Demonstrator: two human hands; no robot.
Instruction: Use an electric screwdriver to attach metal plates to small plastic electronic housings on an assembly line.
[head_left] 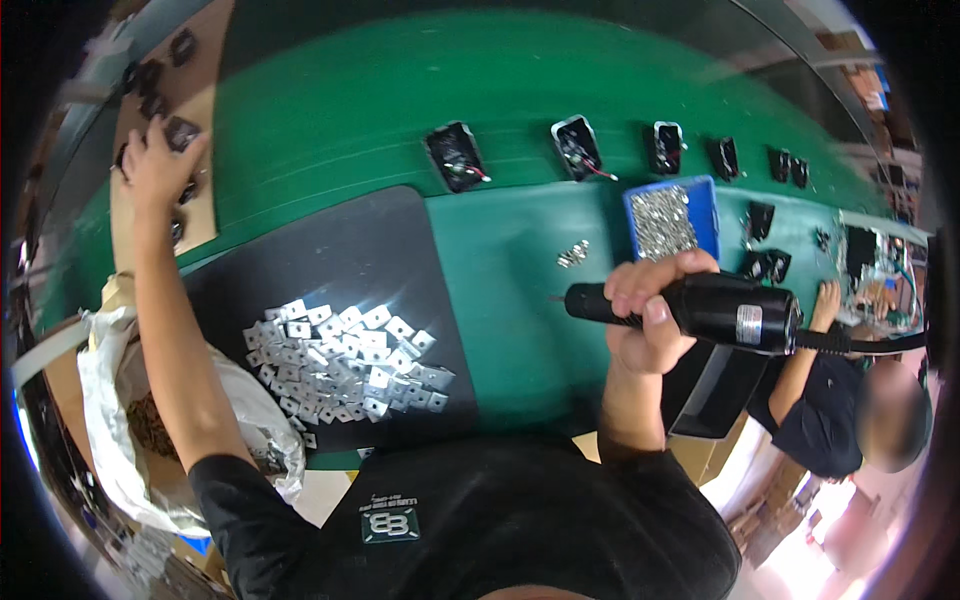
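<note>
My right hand (650,305) is wrapped round a black electric screwdriver (735,312), held level above the green bench with its thin bit pointing left and its cable running off to the right. Far out to the left, my left hand (160,168) reaches over a cardboard sheet (203,90). Its fingers are spread about a small black housing (182,133), with thumb and forefinger on either side; a firm grip is not visible. More black parts (150,75) lie on that sheet. Small silver metal plates with holes (350,350) are heaped on a black mat (410,240) before me.
A blue bin (705,215) of small metal screws stands beyond the screwdriver, with a few loose screws (573,254) to its left. Black housings with wires (455,157) line the green belt (330,120). A white sack (110,400) stands at left; a co-worker (820,410) sits at right.
</note>
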